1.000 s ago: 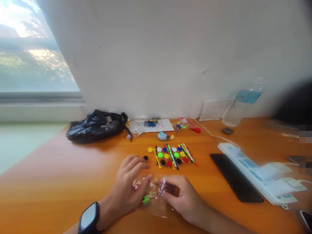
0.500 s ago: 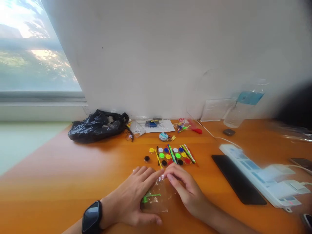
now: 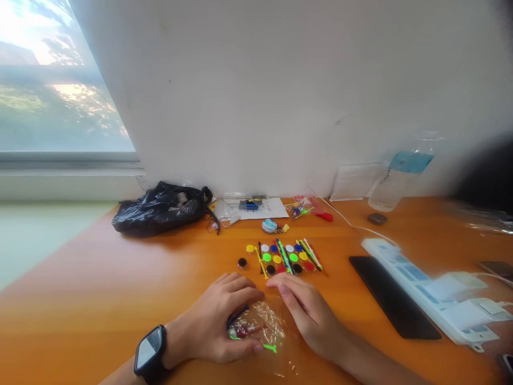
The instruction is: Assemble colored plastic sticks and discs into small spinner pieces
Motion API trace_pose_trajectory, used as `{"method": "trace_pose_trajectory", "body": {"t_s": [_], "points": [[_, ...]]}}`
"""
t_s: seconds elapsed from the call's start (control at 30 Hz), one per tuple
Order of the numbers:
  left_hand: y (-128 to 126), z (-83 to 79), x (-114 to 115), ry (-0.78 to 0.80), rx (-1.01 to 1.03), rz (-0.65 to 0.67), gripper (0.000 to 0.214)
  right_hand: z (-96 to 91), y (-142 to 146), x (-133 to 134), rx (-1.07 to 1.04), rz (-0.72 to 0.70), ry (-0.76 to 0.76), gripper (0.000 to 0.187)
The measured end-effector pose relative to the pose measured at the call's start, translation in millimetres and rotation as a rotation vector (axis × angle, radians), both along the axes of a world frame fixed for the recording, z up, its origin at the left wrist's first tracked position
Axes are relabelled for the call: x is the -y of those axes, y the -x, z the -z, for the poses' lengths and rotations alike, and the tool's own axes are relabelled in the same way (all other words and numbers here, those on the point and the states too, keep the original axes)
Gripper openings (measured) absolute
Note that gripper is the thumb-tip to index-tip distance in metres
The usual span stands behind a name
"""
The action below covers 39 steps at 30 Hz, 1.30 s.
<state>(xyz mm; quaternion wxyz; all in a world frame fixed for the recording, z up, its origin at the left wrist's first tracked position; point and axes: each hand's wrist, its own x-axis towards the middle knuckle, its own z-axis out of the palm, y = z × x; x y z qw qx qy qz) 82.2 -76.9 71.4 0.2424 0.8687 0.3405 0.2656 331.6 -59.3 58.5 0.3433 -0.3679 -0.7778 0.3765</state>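
My left hand [image 3: 224,323], with a black watch [image 3: 150,350] on its wrist, curls over the left side of a clear plastic bag [image 3: 276,326]. Its thumb lies along the near side of the bag and its fingers along the far side. Green, blue and dark red pieces show through the film, partly hidden by the hand. My right hand [image 3: 306,307] rests at the bag's right, fingers loosely bent and holding nothing visible. Beyond both hands lie several round coloured discs [image 3: 277,259] and thin arrow-shaped sticks [image 3: 284,255], set out in rows.
A black plastic bag [image 3: 160,208] sits at the back left. Along the wall are a paper sheet [image 3: 274,207], a round tin [image 3: 269,225] and a bag of coloured pieces [image 3: 300,207]. Rightward are a black phone [image 3: 393,297], a white power strip [image 3: 420,283] and a water bottle [image 3: 396,182].
The clear bag has shifted and crumpled under my left hand; more coloured pieces show in it. My left fingers have curled in, and my right fingertips have come away from the bag's far edge.
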Motion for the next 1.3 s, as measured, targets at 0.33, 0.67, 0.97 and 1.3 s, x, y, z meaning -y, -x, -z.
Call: {"method": "trace_pose_trajectory", "body": {"t_s": [0.33,0.67,0.97,1.3], "points": [[17.2,-7.0,-6.3,0.085,0.031,0.068,0.020,6.9,-2.5,-0.8,0.119,-0.002,-0.047,0.039],[39.9,-6.9,-21.9,-0.077,-0.193,-0.084,0.032,2.3,-1.0,1.8,0.287,-0.025,-0.158,0.034],[62.2,1.5,-39.2,-0.264,-0.297,-0.412,0.040,-2.3,-3.0,3.2,0.394,-0.049,-0.138,0.039],[-9.5,6.0,7.4,-0.168,-0.144,-0.038,0.016,0.2,-4.3,3.5,0.382,-0.127,-0.219,0.030]]}}
